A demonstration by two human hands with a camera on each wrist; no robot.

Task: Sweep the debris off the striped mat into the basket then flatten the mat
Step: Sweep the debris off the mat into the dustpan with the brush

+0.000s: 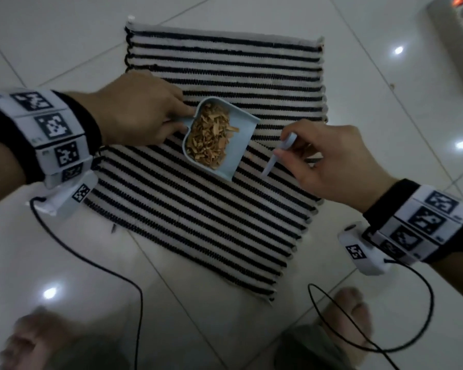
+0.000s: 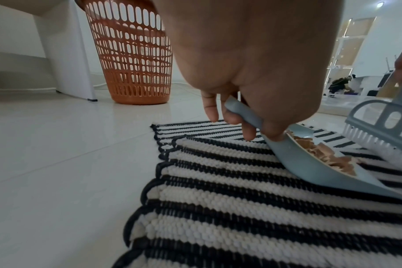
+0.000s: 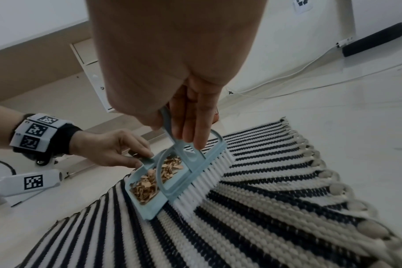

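Observation:
A black-and-white striped mat lies on the tiled floor, its near half folded over the far half at an angle. On it sits a light blue dustpan filled with tan debris. My left hand pinches the dustpan's short handle. My right hand grips a light blue hand brush, whose white bristles stand on the mat at the pan's open lip. An orange basket stands on the floor beyond the mat's left side.
A white furniture leg stands next to the basket. A white power strip lies on the floor at the far right. Black cables trail from my wrists. My bare feet are at the mat's near edge.

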